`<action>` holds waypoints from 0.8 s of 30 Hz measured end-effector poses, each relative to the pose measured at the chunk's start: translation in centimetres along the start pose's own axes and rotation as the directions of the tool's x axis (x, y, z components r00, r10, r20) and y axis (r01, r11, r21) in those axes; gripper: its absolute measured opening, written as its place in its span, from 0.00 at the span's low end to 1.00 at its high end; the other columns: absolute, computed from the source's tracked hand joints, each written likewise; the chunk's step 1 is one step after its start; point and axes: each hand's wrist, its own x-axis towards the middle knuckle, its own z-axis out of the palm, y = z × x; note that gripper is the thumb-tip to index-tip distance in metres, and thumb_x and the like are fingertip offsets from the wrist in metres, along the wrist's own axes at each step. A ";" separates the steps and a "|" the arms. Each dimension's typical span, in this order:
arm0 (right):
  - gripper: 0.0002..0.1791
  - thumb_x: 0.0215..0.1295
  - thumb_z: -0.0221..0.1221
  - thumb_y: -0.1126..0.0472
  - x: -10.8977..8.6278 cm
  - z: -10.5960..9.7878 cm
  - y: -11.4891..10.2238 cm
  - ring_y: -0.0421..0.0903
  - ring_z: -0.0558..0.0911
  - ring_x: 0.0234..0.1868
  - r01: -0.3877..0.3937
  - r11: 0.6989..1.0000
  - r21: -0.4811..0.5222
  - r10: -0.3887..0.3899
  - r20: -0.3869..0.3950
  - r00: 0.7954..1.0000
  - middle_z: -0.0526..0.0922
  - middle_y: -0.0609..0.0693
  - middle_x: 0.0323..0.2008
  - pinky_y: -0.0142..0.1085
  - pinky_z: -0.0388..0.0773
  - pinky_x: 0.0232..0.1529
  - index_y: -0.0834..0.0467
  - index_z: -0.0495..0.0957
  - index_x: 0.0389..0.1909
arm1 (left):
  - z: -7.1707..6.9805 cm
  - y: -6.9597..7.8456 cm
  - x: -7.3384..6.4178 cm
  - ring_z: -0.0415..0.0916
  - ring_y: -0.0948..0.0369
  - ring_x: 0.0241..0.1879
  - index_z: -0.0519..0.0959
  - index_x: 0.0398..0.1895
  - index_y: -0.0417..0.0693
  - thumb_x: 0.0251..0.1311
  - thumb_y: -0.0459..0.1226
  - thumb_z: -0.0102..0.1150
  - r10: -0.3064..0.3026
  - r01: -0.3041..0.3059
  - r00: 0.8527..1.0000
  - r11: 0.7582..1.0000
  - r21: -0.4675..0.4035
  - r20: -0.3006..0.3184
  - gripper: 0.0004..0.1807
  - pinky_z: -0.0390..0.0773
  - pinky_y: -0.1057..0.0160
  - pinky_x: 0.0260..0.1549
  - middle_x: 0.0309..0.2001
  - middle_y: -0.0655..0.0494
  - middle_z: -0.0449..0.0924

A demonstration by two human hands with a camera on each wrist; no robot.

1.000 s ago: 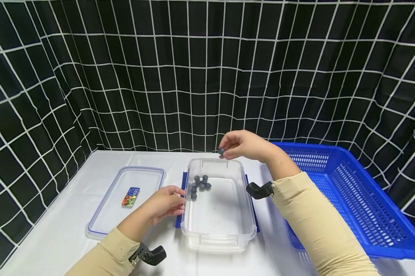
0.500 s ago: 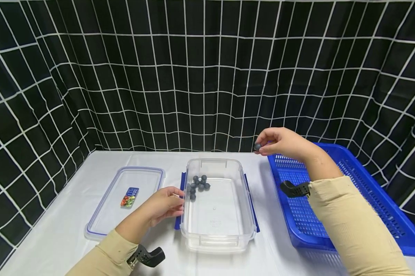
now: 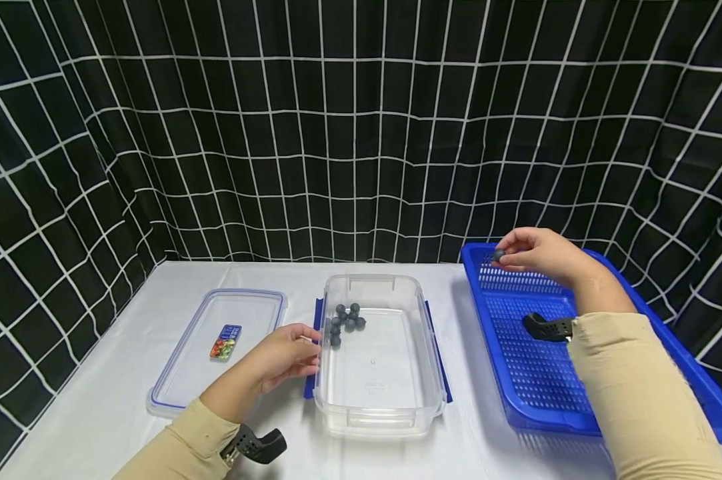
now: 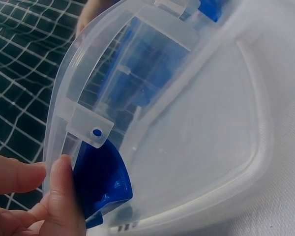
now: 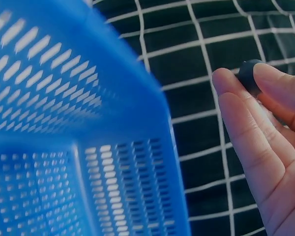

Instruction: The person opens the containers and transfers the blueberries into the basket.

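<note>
In the head view, my right hand [image 3: 547, 257] pinches a blueberry [image 3: 499, 255] between thumb and fingertips over the far left corner of the blue basket [image 3: 505, 387]. The right wrist view shows the dark berry [image 5: 248, 77] partly covered by the thumb. My left hand [image 3: 285, 357] holds the left side of a clear plastic container [image 3: 381, 423]; in the left wrist view, thumb and index finger meet its rim beside a lowered blue latch [image 4: 105, 177]. Several blueberries [image 3: 350, 325] lie in the container, bunched toward its far left.
Left of the container lies its clear lid [image 3: 187, 373] with a blue seal and a colourful label [image 3: 225, 342]. A white cloth [image 3: 457, 447] covers the table. Behind hangs a black curtain [image 3: 361, 133] with white grid lines. The basket's raised walls border the right side.
My right hand has carried the blueberry rightward, from behind the container to above the basket's far left corner. The left hand stays on the container, and the other berries lie unmoved.
</note>
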 end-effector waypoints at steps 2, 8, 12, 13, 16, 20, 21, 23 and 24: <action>0.18 0.60 0.59 0.62 -0.1 -0.2 0.7 0.48 0.81 0.40 -0.018 1.000 0.020 0.018 0.001 1.000 0.76 0.60 0.40 0.39 0.81 0.44 0.67 0.69 0.48 | 0.0 0.0 0.0 0.74 0.61 0.28 0.68 0.47 0.33 0.58 0.28 0.51 0.000 0.000 1.000 1.000 0.003 0.002 0.14 0.83 0.66 0.31 0.29 0.48 0.73; 0.17 0.62 0.57 0.62 -0.3 -0.5 2.6 0.54 0.80 0.44 -0.065 0.998 0.024 0.066 -0.008 0.998 0.77 0.61 0.41 0.42 0.80 0.46 0.67 0.69 0.48 | 0.1 0.0 -0.1 0.74 0.61 0.28 0.68 0.48 0.33 0.58 0.28 0.52 0.000 0.000 1.000 1.000 0.003 0.008 0.15 0.83 0.66 0.31 0.29 0.48 0.73; 0.16 0.62 0.56 0.63 -0.3 -0.8 3.7 0.55 0.79 0.45 -0.084 0.996 0.013 0.084 -0.006 0.996 0.77 0.60 0.41 0.45 0.79 0.47 0.67 0.69 0.48 | 0.1 0.1 0.0 0.74 0.61 0.28 0.68 0.48 0.33 0.57 0.28 0.52 0.000 0.000 1.000 1.000 0.000 0.011 0.15 0.83 0.66 0.31 0.29 0.48 0.73; 0.16 0.62 0.56 0.63 -0.3 -0.9 4.0 0.55 0.79 0.45 -0.089 0.996 0.013 0.089 -0.004 0.996 0.78 0.60 0.41 0.44 0.79 0.47 0.67 0.68 0.48 | 0.1 0.1 0.0 0.74 0.61 0.28 0.68 0.48 0.33 0.57 0.28 0.52 0.000 0.000 1.000 1.000 0.000 0.009 0.15 0.83 0.66 0.32 0.29 0.48 0.73; 0.17 0.63 0.56 0.63 -0.3 -1.2 4.9 0.54 0.79 0.44 -0.116 0.993 0.010 0.116 -0.004 0.993 0.78 0.59 0.40 0.42 0.80 0.46 0.68 0.68 0.49 | 0.1 0.2 0.0 0.74 0.60 0.28 0.69 0.48 0.34 0.57 0.28 0.52 -0.004 0.004 1.000 1.000 0.005 0.002 0.14 0.83 0.66 0.32 0.30 0.48 0.73; 0.17 0.63 0.55 0.64 -0.5 -1.4 6.1 0.52 0.79 0.43 -0.163 0.986 0.017 0.163 0.004 0.987 0.78 0.58 0.40 0.39 0.80 0.44 0.68 0.66 0.49 | 0.1 0.2 -0.1 0.75 0.60 0.28 0.69 0.48 0.34 0.58 0.28 0.52 -0.009 0.009 1.000 1.000 0.009 -0.001 0.14 0.83 0.66 0.32 0.30 0.48 0.73; 0.17 0.63 0.54 0.64 -0.6 -1.4 6.4 0.51 0.80 0.42 -0.173 0.985 0.023 0.173 0.006 0.985 0.79 0.58 0.40 0.38 0.80 0.43 0.68 0.66 0.49 | 0.1 0.2 -0.1 0.75 0.60 0.28 0.69 0.48 0.34 0.57 0.28 0.52 -0.010 0.010 1.000 1.000 0.009 -0.001 0.14 0.83 0.66 0.32 0.30 0.48 0.73; 0.17 0.63 0.55 0.65 -0.6 -1.4 6.8 0.50 0.80 0.41 -0.180 0.983 0.035 0.180 0.007 0.984 0.79 0.58 0.40 0.36 0.80 0.42 0.70 0.66 0.49 | 0.0 0.2 -0.1 0.75 0.61 0.28 0.69 0.48 0.34 0.57 0.28 0.52 -0.009 0.009 1.000 1.000 0.008 -0.002 0.15 0.83 0.66 0.32 0.30 0.48 0.73; 0.17 0.63 0.55 0.65 -0.6 -1.3 7.0 0.49 0.80 0.40 -0.184 0.982 0.034 0.184 0.003 0.983 0.79 0.57 0.39 0.34 0.81 0.41 0.70 0.66 0.49 | 0.0 0.2 -0.2 0.75 0.61 0.28 0.68 0.48 0.34 0.58 0.28 0.52 -0.008 0.008 1.000 1.000 0.008 -0.003 0.15 0.83 0.66 0.32 0.30 0.48 0.73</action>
